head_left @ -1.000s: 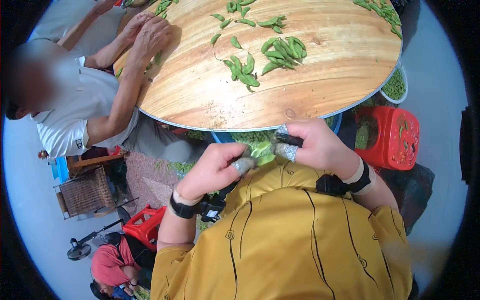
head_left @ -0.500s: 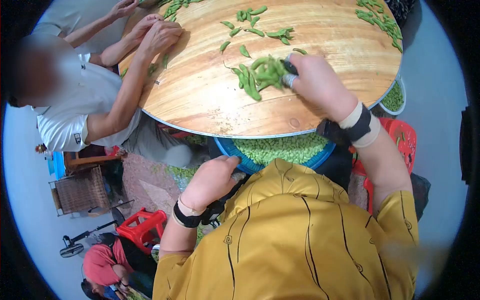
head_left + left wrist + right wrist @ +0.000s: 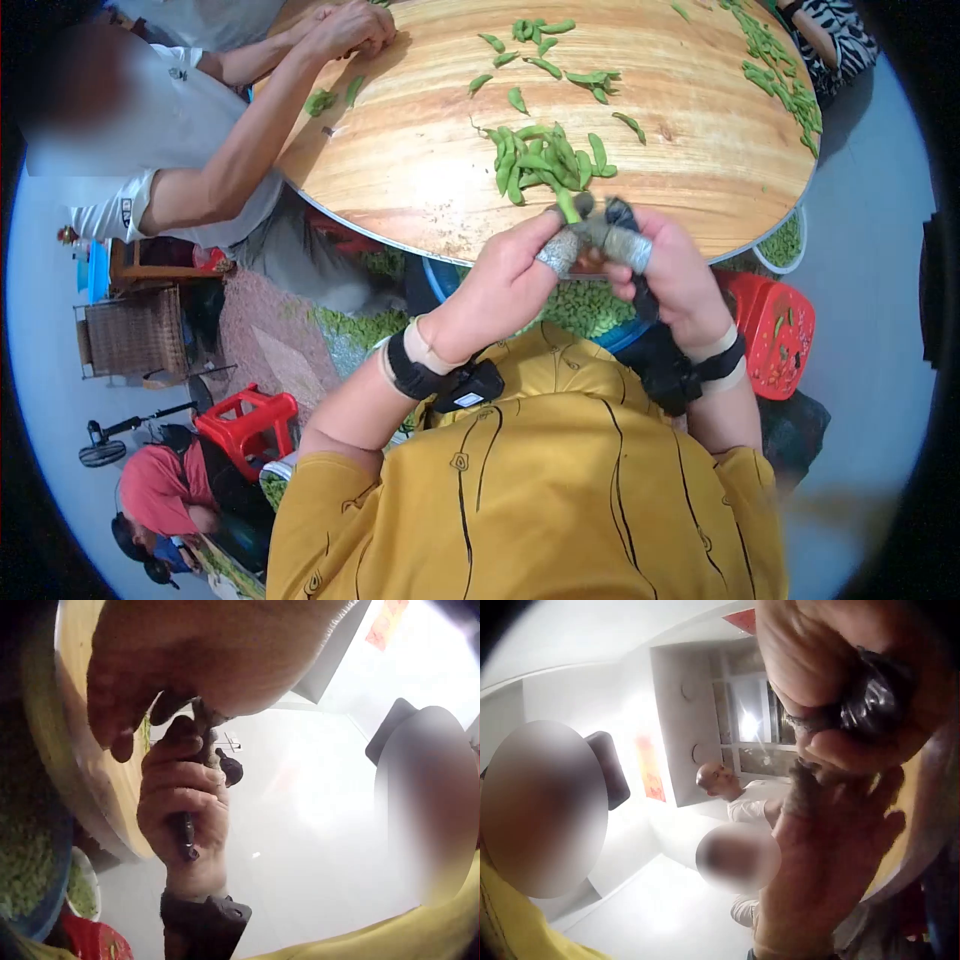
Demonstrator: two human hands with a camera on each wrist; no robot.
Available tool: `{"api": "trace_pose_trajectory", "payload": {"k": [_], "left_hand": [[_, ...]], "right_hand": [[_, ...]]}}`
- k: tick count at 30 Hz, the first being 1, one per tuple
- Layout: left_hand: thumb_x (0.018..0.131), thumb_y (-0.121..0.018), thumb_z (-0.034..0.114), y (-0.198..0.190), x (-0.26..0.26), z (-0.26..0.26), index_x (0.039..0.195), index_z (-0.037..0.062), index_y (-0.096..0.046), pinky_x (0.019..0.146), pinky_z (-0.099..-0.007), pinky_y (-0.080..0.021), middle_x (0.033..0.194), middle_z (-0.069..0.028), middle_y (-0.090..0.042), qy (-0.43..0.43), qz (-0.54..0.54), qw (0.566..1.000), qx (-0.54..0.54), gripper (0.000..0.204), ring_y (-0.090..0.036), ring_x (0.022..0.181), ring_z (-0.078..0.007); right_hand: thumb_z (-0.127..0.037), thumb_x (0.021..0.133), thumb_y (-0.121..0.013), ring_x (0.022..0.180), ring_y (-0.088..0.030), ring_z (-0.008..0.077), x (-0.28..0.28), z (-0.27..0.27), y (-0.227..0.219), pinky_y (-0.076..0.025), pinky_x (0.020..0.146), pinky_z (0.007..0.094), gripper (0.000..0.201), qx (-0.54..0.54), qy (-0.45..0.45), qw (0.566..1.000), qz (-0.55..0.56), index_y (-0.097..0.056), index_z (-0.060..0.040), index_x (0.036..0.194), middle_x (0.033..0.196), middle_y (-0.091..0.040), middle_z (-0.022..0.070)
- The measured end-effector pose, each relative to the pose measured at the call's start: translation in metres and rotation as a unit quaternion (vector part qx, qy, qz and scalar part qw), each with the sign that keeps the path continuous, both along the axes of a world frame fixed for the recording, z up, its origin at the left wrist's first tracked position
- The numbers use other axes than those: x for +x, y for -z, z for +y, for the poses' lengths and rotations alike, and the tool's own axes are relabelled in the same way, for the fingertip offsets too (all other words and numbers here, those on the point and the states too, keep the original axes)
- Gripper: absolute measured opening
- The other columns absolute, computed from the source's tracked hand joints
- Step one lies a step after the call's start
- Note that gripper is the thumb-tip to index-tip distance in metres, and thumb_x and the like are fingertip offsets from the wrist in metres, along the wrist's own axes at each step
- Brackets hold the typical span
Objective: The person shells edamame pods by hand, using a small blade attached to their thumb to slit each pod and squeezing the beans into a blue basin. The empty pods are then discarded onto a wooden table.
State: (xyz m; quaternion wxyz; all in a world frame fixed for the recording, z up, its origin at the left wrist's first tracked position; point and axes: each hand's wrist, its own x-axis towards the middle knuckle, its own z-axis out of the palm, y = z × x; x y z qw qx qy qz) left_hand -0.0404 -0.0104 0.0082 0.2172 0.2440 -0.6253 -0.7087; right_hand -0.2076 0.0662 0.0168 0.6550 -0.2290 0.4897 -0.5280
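Note:
Over the near table edge, both taped hands meet in the head view. One green edamame pod [image 3: 568, 206] pokes up between their fingertips. My left hand [image 3: 508, 283] pinches it, with silver tape round the thumb. The right hand [image 3: 678, 270] grips at the same spot, thumb taped silver, fingers curled in; black wrapping [image 3: 877, 694] shows on it in the right wrist view. Their fingers hide most of the pod. Just beyond lies a pile of edamame pods [image 3: 535, 158]. Below the hands, a blue basin [image 3: 440, 278] holds shelled green beans [image 3: 590, 308].
More pods [image 3: 770, 75] lie along the right side of the round wooden table [image 3: 420, 150]. At left a person in white [image 3: 210, 170] works at the table. A red stool [image 3: 770, 335] and a white tub of beans [image 3: 803, 245] stand at right.
The right hand went from the lap out to the pod pile, then came back to the left hand. The split pod seen earlier is gone from the fingers; a whole one shows there now.

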Motion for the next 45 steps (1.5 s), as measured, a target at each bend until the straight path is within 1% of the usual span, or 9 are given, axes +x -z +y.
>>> {"api": "trace_pose_trajectory", "payload": {"k": [14, 24, 27, 29, 33, 35, 39, 41, 45], "left_hand": [[0.09, -0.057, 0.007, 0.01, 0.004, 0.011, 0.106, 0.0024, -0.059, 0.063, -0.0207, -0.047, 0.094, -0.001, -0.063, -0.052, 0.004, 0.996, 0.071, 0.016, -0.058, 0.077, -0.0061], [0.088, -0.057, 0.003, 0.007, 0.007, 0.012, 0.107, 0.0016, -0.059, 0.064, -0.0202, -0.046, 0.09, 0.0012, -0.061, -0.019, -0.052, 0.998, 0.035, 0.019, -0.055, 0.077, -0.005], [0.088, -0.056, 0.002, 0.006, 0.007, 0.012, 0.104, 0.0012, -0.059, 0.063, -0.021, -0.046, 0.088, 0.0008, -0.062, -0.038, -0.054, 0.998, -0.008, 0.016, -0.055, 0.075, -0.0051], [0.088, -0.056, 0.003, 0.002, 0.011, 0.007, 0.103, 0.0012, -0.06, 0.062, -0.0217, -0.046, 0.086, 0.0001, -0.062, -0.005, -0.141, 0.951, -0.274, 0.015, -0.056, 0.072, -0.0064], [0.085, -0.056, 0.001, 0.002, 0.014, 0.003, 0.097, -0.0017, -0.06, 0.061, -0.0252, -0.048, 0.08, -0.0038, -0.061, 0.008, -0.151, 0.904, -0.4, 0.012, -0.057, 0.067, -0.0119], [0.083, -0.061, 0.004, 0.001, 0.015, 0.002, 0.094, -0.0012, -0.059, 0.059, -0.0272, -0.047, 0.076, -0.0076, -0.059, 0.059, -0.024, 0.987, 0.147, 0.012, -0.057, 0.066, -0.0116], [0.08, -0.066, 0.007, 0.001, 0.015, 0.001, 0.093, -0.0012, -0.058, 0.058, -0.0274, -0.046, 0.075, -0.0094, -0.057, 0.07, -0.04, 0.98, 0.184, 0.017, -0.056, 0.066, -0.0098], [0.075, -0.067, 0.004, 0.004, 0.012, 0.003, 0.091, -0.0002, -0.056, 0.056, -0.0301, -0.047, 0.074, -0.0107, -0.057, 0.042, -0.174, 0.955, -0.238, 0.02, -0.059, 0.063, -0.0169], [0.065, -0.063, -0.002, 0.008, 0.009, 0.01, 0.074, 0.001, -0.051, 0.055, -0.0416, -0.044, 0.066, -0.0181, -0.05, -0.021, -0.174, 0.85, -0.496, 0.016, -0.053, 0.061, -0.0393]], "right_hand": [[-0.002, 0.083, -0.044, 0.055, -0.051, 0.0055, 0.013, 0.033, -0.001, -0.044, 0.048, 0.0211, 0.042, -0.064, -0.007, 0.968, 0.243, -0.049, -0.0047, 0.125, 0.077, -0.059, 0.0014], [0.0, 0.079, -0.04, 0.054, -0.051, 0.0051, 0.015, 0.03, -0.006, -0.047, 0.047, 0.0203, 0.053, -0.042, -0.019, 0.981, 0.189, -0.046, -0.0087, 0.131, 0.077, -0.059, -0.0004], [0.0, 0.079, -0.039, 0.053, -0.049, 0.0043, 0.014, 0.029, -0.005, -0.044, 0.045, 0.0188, 0.052, -0.048, -0.023, 0.982, 0.179, -0.047, -0.0093, 0.13, 0.076, -0.058, -0.0015], [-0.002, 0.085, -0.042, 0.051, -0.047, 0.0036, 0.009, 0.028, 0.0, -0.039, 0.042, 0.0177, 0.043, -0.047, -0.048, 0.982, 0.177, -0.05, -0.0095, 0.127, 0.075, -0.057, -0.0023], [-0.008, 0.091, -0.044, 0.049, -0.044, 0.0026, 0.003, 0.027, -0.001, -0.036, 0.04, 0.0169, 0.032, -0.02, -0.056, 0.995, 0.085, -0.054, -0.0091, 0.122, 0.072, -0.055, -0.003], [-0.011, 0.094, -0.045, 0.047, -0.043, 0.0021, 0.002, 0.027, -0.006, -0.036, 0.04, 0.0165, 0.027, 0.0, -0.08, 0.995, -0.055, -0.055, -0.0086, 0.119, 0.069, -0.053, -0.0032], [-0.01, 0.093, -0.045, 0.048, -0.043, 0.0017, 0.001, 0.026, 0.002, -0.036, 0.04, 0.0159, 0.026, 0.007, -0.084, 0.993, -0.082, -0.056, -0.0078, 0.116, 0.069, -0.053, -0.003], [-0.009, 0.091, -0.045, 0.049, -0.044, 0.0022, 0.005, 0.026, 0.011, -0.038, 0.04, 0.0166, 0.024, 0.02, -0.076, 0.997, 0.025, -0.057, -0.007, 0.112, 0.07, -0.053, -0.0024], [-0.006, 0.089, -0.044, 0.05, -0.046, 0.0031, 0.014, 0.026, 0.004, -0.04, 0.04, 0.0178, 0.023, 0.013, -0.063, 0.994, 0.086, -0.057, -0.0068, 0.108, 0.07, -0.054, -0.0017]]}}
